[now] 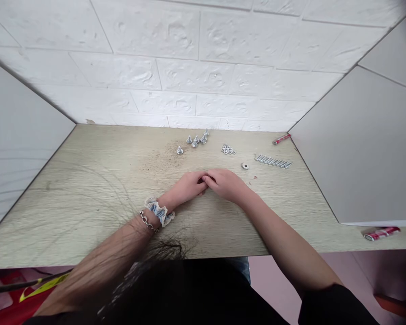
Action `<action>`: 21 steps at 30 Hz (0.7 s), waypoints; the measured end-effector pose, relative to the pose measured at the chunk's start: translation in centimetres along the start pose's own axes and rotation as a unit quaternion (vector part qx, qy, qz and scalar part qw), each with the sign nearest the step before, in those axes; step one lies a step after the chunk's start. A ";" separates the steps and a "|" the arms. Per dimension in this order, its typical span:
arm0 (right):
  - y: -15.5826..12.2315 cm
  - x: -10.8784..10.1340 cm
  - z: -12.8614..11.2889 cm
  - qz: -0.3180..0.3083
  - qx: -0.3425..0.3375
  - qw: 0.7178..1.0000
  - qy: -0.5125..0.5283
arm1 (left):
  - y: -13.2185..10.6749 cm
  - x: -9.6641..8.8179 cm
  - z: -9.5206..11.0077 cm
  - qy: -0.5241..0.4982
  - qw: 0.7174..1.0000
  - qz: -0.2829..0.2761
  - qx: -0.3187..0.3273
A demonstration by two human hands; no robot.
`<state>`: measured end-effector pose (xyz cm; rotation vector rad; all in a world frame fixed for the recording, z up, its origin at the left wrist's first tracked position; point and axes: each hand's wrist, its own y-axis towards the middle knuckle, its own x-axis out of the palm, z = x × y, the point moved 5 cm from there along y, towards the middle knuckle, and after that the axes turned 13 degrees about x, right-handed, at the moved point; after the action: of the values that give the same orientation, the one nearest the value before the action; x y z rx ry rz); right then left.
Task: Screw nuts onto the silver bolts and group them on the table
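Observation:
My left hand (190,184) and my right hand (225,183) meet at the middle of the table, fingertips touching. Both are closed, the fingers pinched together, and what lies between them is hidden. Just beyond them to the right lies a single round washer (245,166). Further back, several bolts with washers on them (194,143) stand or lean in a loose group, one (179,150) a little apart on the left. A tight cluster of small nuts (228,149) sits right of that group. Several loose bolts (274,161) lie side by side in a slanting row further right.
The wooden tabletop (98,180) meets a white brick-patterned wall (179,72) at the back, with grey panels on both sides. A red battery-like tube (282,139) lies by the right panel. Another red tube (381,233) lies near the front right edge. Dark specks (167,155) dot the surface.

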<state>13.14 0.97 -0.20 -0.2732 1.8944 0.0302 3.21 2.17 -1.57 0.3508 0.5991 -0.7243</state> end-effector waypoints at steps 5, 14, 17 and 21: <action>0.0 0.1 0.1 0.001 -0.002 1.000 0.006 | 0.0 0.2 -0.3 -0.002 1.000 0.002 0.002; 0.2 0.2 0.2 -0.007 0.000 1.000 0.003 | 0.1 0.0 -0.1 0.017 1.000 -0.002 0.002; 0.1 0.2 0.2 -0.005 -0.002 1.000 0.005 | 0.1 0.0 0.0 0.021 1.000 -0.005 -0.002; 0.1 0.1 0.3 -0.001 -0.003 1.000 0.005 | 0.1 -0.1 0.1 0.023 1.000 -0.005 0.002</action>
<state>13.31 1.08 -0.42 -0.2802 1.9041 0.0322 3.31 2.23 -1.44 0.3680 0.6427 -0.7282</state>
